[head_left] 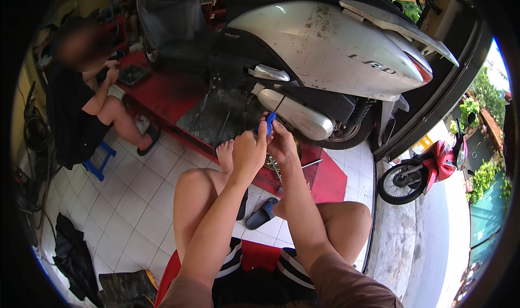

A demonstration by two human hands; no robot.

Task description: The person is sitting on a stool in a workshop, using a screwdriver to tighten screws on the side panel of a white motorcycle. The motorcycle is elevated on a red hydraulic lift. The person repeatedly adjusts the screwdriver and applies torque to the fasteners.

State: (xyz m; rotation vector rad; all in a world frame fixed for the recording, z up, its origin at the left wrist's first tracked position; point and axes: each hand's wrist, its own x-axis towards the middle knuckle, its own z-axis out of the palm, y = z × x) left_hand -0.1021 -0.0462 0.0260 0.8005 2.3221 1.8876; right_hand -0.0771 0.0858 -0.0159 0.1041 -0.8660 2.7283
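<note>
A screwdriver with a blue handle [270, 123] and a thin dark shaft points up and away from me, toward the scooter's silver engine-side cover [295, 115]. My left hand [250, 150] is closed at the lower left of the handle, its thumb along it. My right hand [283, 144] closes on the handle from the right, fingers bent around it. Whether the shaft's tip touches the scooter cannot be made out. The silver and black scooter [325, 51] stands on a red lift platform [179, 94] just beyond my hands.
Below my hands, metal tools [273, 167] lie around a round tray, partly hidden. A dark slipper [261, 214] lies on the tiled floor. At left a person [81, 102] sits on a blue stool [101, 162] beside a dark tray [133, 74]. A red motorbike [433, 164] stands outside.
</note>
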